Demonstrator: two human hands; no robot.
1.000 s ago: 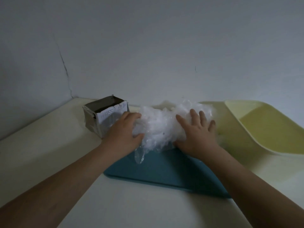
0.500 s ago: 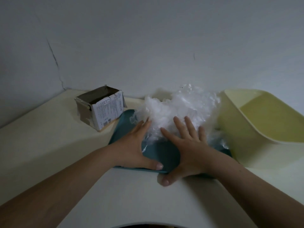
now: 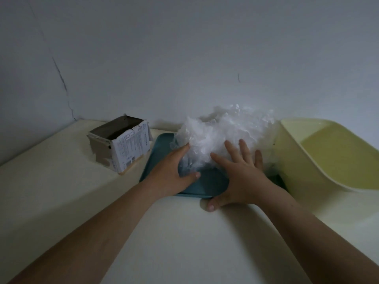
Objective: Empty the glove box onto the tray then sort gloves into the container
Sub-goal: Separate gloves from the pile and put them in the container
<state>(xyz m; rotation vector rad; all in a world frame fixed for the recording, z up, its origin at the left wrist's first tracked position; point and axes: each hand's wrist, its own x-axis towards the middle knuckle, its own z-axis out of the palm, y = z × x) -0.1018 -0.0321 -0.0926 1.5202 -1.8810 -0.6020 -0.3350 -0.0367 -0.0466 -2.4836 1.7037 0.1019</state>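
Left hand (image 3: 171,173) and right hand (image 3: 241,177) lying open with fingers straight, pressing on the near side of a heap of clear gloves (image 3: 221,130) that is sitting on the teal tray (image 3: 161,148), cardboard box (image 3: 123,144) standing open on the table (image 3: 61,191) just left, yellow container (image 3: 297,160) sitting just right

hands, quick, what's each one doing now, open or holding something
Left hand: open, straight fingers against the pile of gloves on the tray.
Right hand: open, fingers spread flat on the same pile.
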